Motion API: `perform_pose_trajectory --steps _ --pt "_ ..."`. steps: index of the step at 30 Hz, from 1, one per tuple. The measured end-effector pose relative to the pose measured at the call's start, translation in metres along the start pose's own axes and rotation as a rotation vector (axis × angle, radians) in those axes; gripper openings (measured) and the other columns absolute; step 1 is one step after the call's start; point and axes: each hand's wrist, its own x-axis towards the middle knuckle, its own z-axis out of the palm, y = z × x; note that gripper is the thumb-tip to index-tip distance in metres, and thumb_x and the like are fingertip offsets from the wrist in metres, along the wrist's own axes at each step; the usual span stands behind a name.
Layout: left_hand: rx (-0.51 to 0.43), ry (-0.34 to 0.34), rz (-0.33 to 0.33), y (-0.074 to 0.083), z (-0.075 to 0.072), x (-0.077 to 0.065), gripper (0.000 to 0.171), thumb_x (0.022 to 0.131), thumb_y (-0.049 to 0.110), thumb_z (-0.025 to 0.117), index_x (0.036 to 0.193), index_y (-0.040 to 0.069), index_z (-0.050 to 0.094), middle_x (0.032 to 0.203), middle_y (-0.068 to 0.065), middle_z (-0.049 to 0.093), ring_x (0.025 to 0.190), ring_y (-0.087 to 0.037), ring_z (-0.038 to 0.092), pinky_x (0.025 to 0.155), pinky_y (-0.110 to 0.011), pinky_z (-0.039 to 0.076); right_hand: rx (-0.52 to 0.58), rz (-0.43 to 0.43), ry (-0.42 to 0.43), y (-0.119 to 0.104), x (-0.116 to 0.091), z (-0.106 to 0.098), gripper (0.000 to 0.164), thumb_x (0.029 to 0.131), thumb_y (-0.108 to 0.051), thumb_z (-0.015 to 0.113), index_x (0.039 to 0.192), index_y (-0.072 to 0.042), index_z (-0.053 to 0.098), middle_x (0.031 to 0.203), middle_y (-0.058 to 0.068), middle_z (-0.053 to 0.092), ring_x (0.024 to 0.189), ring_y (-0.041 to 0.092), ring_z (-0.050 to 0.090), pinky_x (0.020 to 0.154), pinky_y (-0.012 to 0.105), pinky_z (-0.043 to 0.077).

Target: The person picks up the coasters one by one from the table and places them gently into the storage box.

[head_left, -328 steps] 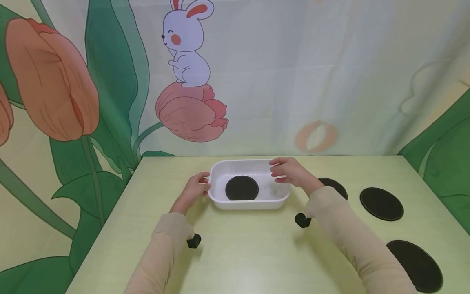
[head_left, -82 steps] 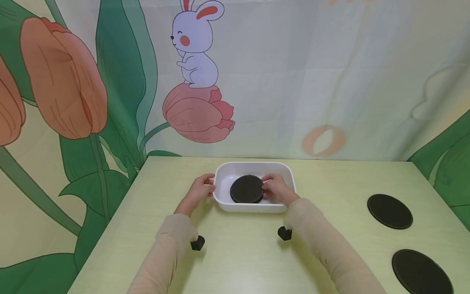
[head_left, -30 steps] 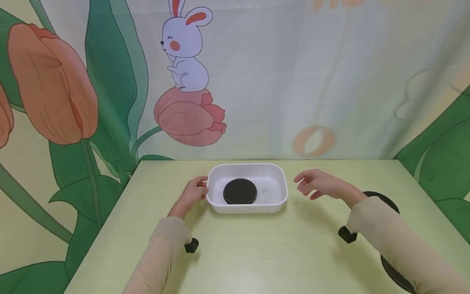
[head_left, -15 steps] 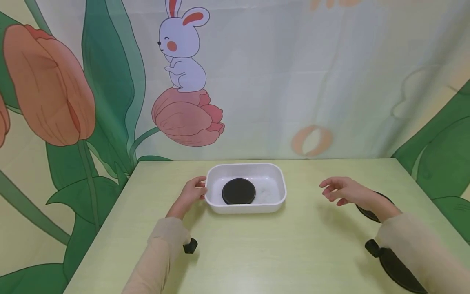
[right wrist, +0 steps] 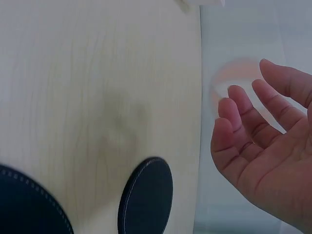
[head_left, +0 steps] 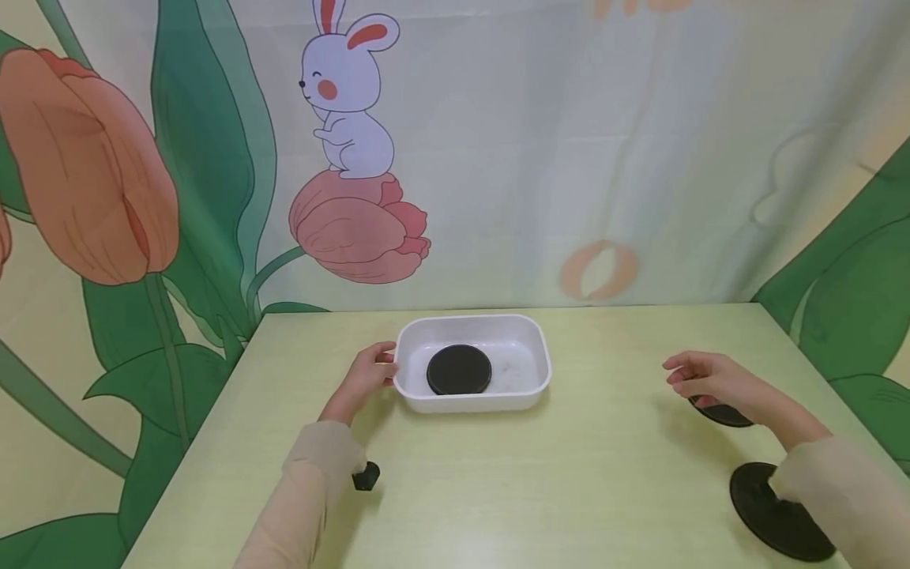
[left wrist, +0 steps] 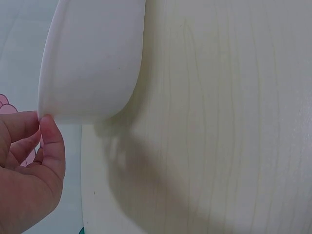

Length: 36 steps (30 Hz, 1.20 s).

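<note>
My left hand (head_left: 366, 378) pinches the left end of the rim of a white plastic basin (head_left: 472, 404) with thumb and fingertips; the left wrist view shows the thumb (left wrist: 52, 146) right at the basin's corner. Inside the basin lies a round black coaster (head_left: 459, 370), left of its middle. Over the right side of the table my right hand (head_left: 718, 383) hovers with loosely curved fingers and nothing in them. It partly covers a black coaster (head_left: 725, 414) on the table. Nearer the front lies another black coaster (head_left: 771, 514), overlapped by the sleeve. Pale stitching runs round the coaster edge (right wrist: 146, 200).
The pale wooden table (head_left: 540, 482) ends at the back against a printed curtain (head_left: 512, 158) with tulips and a rabbit. A small black device (head_left: 366, 476) sits at the left wrist.
Earlier a third coaster lay on the table; my right hand then held a coaster inside the basin. Since then it has let go and moved right over the table. My left hand stays at the basin.
</note>
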Motion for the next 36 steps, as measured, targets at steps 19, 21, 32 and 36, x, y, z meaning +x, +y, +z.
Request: perform_pose_trajectory --steps 19,21,32,36 --pt "-0.018 -0.001 -0.001 -0.001 -0.001 0.002 0.045 0.087 0.001 0.049 0.130 0.007 0.039 0.115 -0.014 0.047 0.093 -0.023 0.049 0.073 -0.024 0.049 -0.071 0.070 0.004 0.043 -0.045 -0.020 0.049 0.086 -0.021 0.055 0.121 0.007 0.037 0.103 0.009 0.051 0.081 0.001 0.050 0.065 0.033 0.042" --pt "-0.014 -0.002 -0.007 -0.002 -0.001 0.002 0.045 0.087 0.002 0.049 0.130 0.007 0.039 0.115 -0.014 0.047 0.093 -0.023 0.049 0.073 -0.024 0.049 -0.079 0.091 0.005 0.048 -0.049 -0.020 0.051 0.085 -0.022 0.055 0.122 0.008 0.037 0.103 0.010 0.051 0.080 0.001 0.049 0.064 0.033 0.042" --pt "0.005 -0.001 -0.001 -0.002 0.000 0.003 0.045 0.087 0.003 0.049 0.131 0.007 0.038 0.116 -0.014 0.046 0.093 -0.023 0.048 0.074 -0.025 0.049 -0.096 0.156 0.000 0.074 -0.063 -0.018 0.054 0.086 -0.024 0.055 0.124 0.008 0.034 0.105 0.016 0.048 0.077 0.004 0.048 0.060 0.031 0.040" --pt "0.004 0.000 -0.007 -0.003 0.000 0.003 0.045 0.087 0.003 0.050 0.131 0.008 0.039 0.116 -0.014 0.046 0.095 -0.024 0.048 0.076 -0.026 0.049 -0.103 0.202 -0.005 0.081 -0.065 -0.018 0.056 0.085 -0.025 0.056 0.125 0.008 0.033 0.106 0.018 0.049 0.079 0.008 0.049 0.061 0.032 0.040"
